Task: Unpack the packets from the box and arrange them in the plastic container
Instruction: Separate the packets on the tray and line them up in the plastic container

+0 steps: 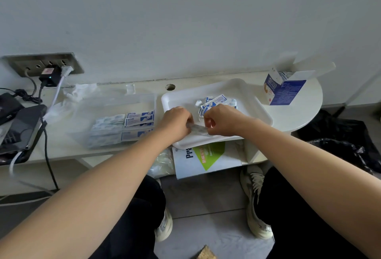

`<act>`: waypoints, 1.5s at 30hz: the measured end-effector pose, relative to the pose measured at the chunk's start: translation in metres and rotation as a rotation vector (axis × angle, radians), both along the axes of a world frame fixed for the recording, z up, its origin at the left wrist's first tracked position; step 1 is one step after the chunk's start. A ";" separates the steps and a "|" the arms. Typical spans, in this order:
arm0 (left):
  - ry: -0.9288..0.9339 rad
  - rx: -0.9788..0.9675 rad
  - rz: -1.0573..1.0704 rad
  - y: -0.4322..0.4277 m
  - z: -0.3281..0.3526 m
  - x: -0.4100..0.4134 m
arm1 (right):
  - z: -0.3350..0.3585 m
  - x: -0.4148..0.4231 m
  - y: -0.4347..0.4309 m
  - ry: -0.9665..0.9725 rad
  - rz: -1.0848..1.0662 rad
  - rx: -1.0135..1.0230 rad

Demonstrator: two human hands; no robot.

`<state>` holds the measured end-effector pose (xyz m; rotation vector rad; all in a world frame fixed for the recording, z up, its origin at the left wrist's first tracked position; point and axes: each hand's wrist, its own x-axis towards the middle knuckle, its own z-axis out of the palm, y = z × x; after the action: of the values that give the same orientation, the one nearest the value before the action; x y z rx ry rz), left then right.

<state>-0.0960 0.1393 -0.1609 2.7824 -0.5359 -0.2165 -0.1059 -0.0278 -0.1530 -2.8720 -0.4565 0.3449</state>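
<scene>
The left hand (178, 121) and the right hand (221, 121) meet close together above the near part of a white shallow plastic tray (243, 94). Both have their fingers curled, and they pinch between them the two ends of one pale blue-and-white flat packet (199, 129), which spans the small gap from one hand to the other. Just beyond the right hand's knuckles, a heap of loose blue-and-white packets (216, 103) lies in the tray. To the left of the left hand stands a clear rectangular plastic container (107, 108), just beside the tray, and inside it blue-and-white packets laid in neat rows (137, 121) fill the end nearest that hand. Farther off, beyond and to the right of the right hand, a blue-and-white cardboard box (286, 92) stands on the white tabletop (305, 112) with its top flaps open and more packets showing in its mouth. Below the hands, under the tray's near edge, a white booklet with a green patch (206, 159) lies on a lower shelf. Well to the left of the left hand are a grey wall socket panel (41, 64) with a black plug (49, 77) in it and a dark flat device (20, 126).
</scene>
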 end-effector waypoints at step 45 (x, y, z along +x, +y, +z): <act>-0.222 -0.213 0.654 0.193 0.039 0.021 | 0.030 0.050 0.148 0.015 -0.147 0.716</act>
<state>-0.0754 0.3320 -0.1219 2.6156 0.3044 0.2776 -0.0562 0.1202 -0.1230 -2.1850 -0.2837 0.1352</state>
